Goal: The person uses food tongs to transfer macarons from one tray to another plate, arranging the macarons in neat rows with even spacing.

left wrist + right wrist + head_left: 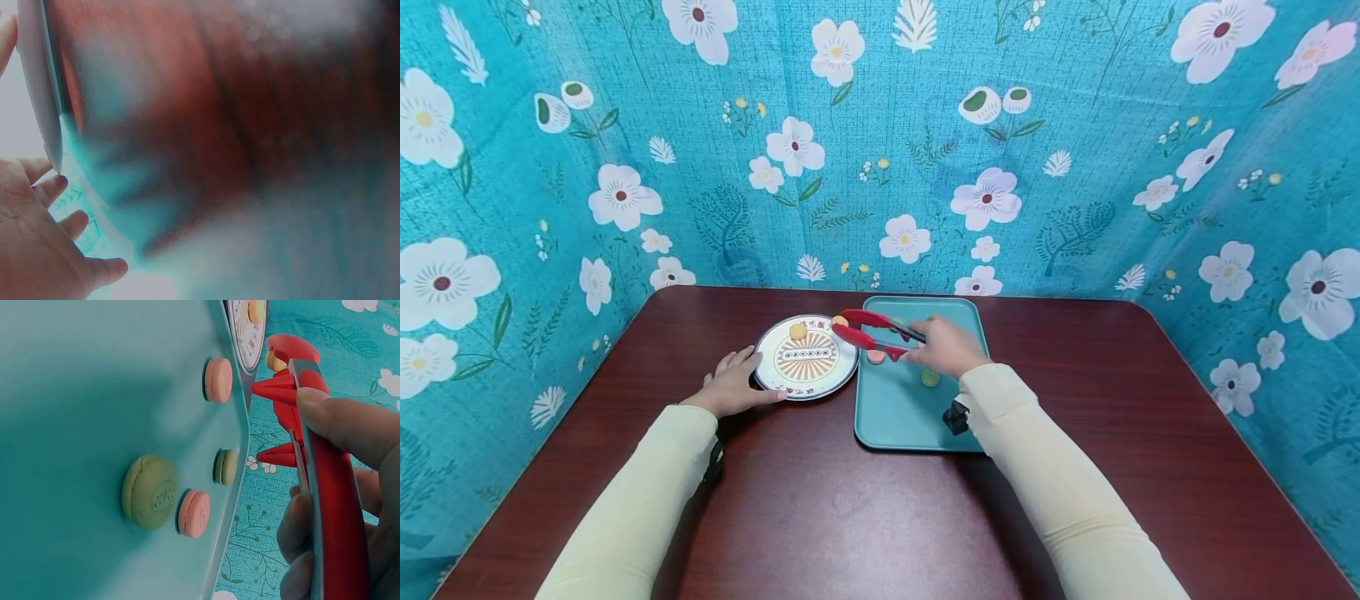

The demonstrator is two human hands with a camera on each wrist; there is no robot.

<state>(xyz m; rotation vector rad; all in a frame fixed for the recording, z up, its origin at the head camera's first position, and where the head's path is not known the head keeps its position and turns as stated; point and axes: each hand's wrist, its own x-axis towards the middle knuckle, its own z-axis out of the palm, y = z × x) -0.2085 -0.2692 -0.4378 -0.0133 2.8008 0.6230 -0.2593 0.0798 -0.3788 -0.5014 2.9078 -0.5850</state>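
Observation:
My right hand [951, 346] grips red-and-metal tongs [868, 343], with the thumb along one arm. A yellow macaron [840, 322] sits between the tong tips, over the right rim of the white patterned plate [765, 364]. Another yellow macaron [798, 331] lies on the plate's upper part. My left hand [735, 387] rests at the plate's left and near rim, fingers spread and thumb on the near edge. On the teal tray [75, 456], the right wrist view shows a large green macaron [150, 492], a smaller green one [225, 467] and two pink macarons [218, 380].
A dark red-brown table [850, 525] bears the plate and, right beside it, the tray. Behind the table and along both sides hangs a blue flowered cloth [880, 167]. My right forearm [1060, 483] reaches in over the tray's right edge.

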